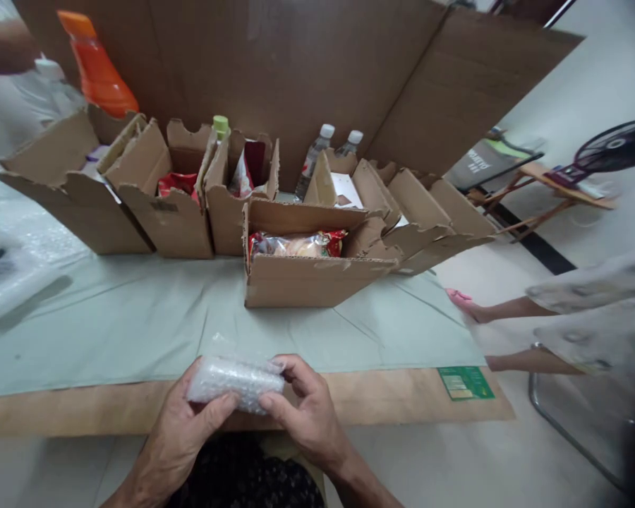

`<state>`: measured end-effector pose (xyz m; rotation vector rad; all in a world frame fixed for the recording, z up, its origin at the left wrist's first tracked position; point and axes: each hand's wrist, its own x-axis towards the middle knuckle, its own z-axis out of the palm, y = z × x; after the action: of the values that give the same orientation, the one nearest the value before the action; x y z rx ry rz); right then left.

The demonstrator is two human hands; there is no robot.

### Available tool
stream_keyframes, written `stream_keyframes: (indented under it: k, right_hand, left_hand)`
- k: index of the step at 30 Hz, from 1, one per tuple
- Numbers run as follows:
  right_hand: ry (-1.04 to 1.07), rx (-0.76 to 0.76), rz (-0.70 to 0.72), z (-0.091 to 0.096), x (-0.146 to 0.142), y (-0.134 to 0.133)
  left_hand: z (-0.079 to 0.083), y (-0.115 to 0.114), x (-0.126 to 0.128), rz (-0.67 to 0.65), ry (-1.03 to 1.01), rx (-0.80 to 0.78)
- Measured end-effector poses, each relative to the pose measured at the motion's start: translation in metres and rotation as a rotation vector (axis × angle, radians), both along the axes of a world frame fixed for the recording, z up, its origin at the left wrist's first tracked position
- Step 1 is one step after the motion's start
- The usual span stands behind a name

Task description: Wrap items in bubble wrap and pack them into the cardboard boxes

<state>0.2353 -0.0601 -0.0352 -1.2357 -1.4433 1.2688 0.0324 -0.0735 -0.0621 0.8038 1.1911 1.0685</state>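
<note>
Between my two hands is a small bundle wrapped in bubble wrap (238, 381), held over the front edge of the table. My left hand (188, 416) grips its left end, thumb along the near side. My right hand (307, 406) pinches the right end, fingertips on the wrap's edge. A loose flap of the wrap sticks up at the far side. What lies inside the wrap cannot be made out. Beyond my hands a cardboard box (296, 282) stands on the pale green cloth (153, 317), with a red and clear food packet (296, 244) in it.
Several cut cardboard boxes (127, 222) line the back before a tall cardboard panel (275, 63). An orange bottle (98, 67) and clear bottles (315, 159) stand there. Bubble wrap sheets (37, 261) lie at left. A green card (466, 383) is at the right edge. A person's legs (529, 310) are at right.
</note>
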Motion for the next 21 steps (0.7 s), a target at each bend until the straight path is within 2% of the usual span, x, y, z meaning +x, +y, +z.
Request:
stream_keyframes:
  k: [1,3,5,7,9,11,13,15,17,19,21]
  right_hand:
    - [-0.03,0.058,-0.035,0.007,0.009,0.0]
    - [-0.092,0.198,-0.083,0.026,0.033,0.006]
    - [-0.152,0.349,-0.154,0.052,0.064,0.019]
    - [-0.205,0.503,-0.254,0.079,0.094,0.039]
    - [-0.274,0.652,-0.366,0.108,0.119,0.063]
    - [-0.441,0.763,-0.415,0.137,0.138,0.087]
    - [-0.701,0.805,-0.314,0.165,0.149,0.108]
    - [-0.953,0.825,-0.094,0.188,0.152,0.126]
    - [-1.113,0.844,0.139,0.199,0.147,0.143]
    - [-1.196,0.841,0.322,0.192,0.137,0.16]
    - [-1.218,0.779,0.457,0.169,0.126,0.176]
  left_hand:
    - [0.002,0.005,0.0,0.0,0.057,0.093]
    - [0.016,0.021,0.0,0.042,0.216,0.393]
    - [0.039,0.045,0.002,0.086,0.474,0.751]
    - [0.066,0.075,0.007,0.103,0.784,1.039]
    - [0.088,0.103,0.015,0.088,0.994,1.208]
    - [0.1,0.123,0.023,0.007,1.064,1.264]
    - [0.102,0.132,0.028,-0.097,1.043,1.25]
    - [0.099,0.132,0.031,-0.156,0.991,1.228]
    - [0.095,0.13,0.031,-0.152,0.938,1.206]
    - [0.093,0.128,0.03,-0.133,0.896,1.175]
    - [0.093,0.129,0.03,-0.121,0.879,1.137]
